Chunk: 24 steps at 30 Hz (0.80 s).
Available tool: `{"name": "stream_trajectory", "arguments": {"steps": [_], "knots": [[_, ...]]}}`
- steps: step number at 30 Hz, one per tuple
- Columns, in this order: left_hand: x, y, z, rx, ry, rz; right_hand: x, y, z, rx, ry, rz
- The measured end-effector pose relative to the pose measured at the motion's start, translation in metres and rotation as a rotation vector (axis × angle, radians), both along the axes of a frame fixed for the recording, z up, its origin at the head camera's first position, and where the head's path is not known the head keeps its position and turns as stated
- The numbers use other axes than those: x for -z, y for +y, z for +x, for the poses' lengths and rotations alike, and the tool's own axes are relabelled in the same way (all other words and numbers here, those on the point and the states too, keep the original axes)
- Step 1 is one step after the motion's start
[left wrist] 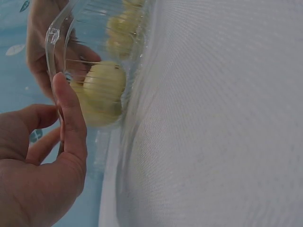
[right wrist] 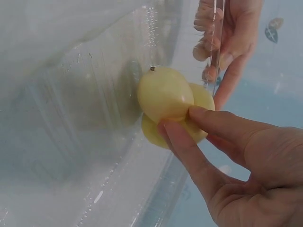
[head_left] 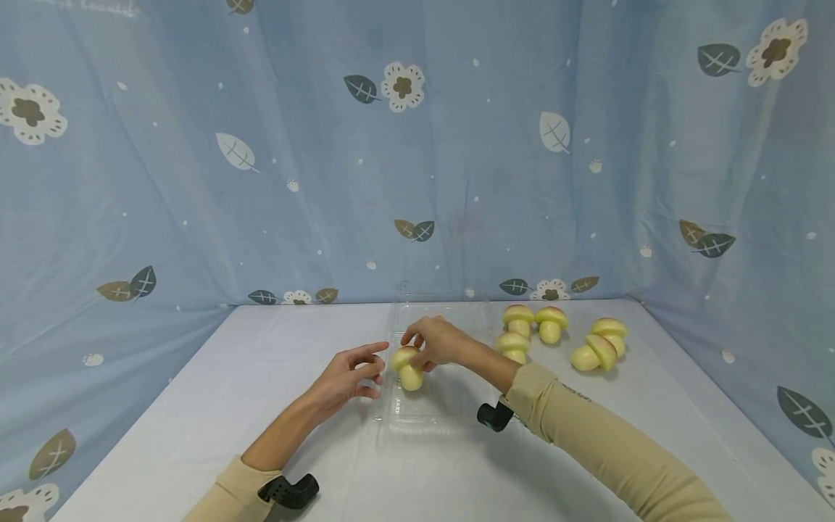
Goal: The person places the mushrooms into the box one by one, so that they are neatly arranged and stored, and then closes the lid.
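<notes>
Five mushrooms (head_left: 551,325) right of container (head_left: 417,418)

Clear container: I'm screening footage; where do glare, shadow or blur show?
Right wrist: bright glints dot the clear container; left wrist: pale streaks cross its wall before a slightly blurred yellow mushroom-shaped piece; head: faint container outline, soft shadow beneath the right sleeve.

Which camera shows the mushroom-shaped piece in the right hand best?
The right wrist view: the mushroom-shaped piece is large there, pinched by the right hand. The head view shows it small, cap and stem visible; the left wrist view shows it through the clear container.
</notes>
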<state>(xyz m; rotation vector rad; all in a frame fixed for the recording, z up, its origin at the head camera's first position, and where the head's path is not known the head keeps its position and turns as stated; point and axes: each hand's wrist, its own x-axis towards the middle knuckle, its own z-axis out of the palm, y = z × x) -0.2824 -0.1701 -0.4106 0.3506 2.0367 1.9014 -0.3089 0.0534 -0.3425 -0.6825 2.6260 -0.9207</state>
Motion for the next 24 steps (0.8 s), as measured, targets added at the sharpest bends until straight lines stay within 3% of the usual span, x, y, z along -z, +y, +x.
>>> {"name": "stream_trajectory", "arguments": {"steps": [9,24], "knots": [[0.0002,-0.0003,-0.0004,0.000,-0.001,0.003,-0.0002,0.0012,0.0009,-0.016,0.032,0.054],[0.0030,-0.0015,-0.0014,0.010,-0.010,0.022,-0.0010,0.0061,-0.0014,-0.040,-0.006,0.040]]}}
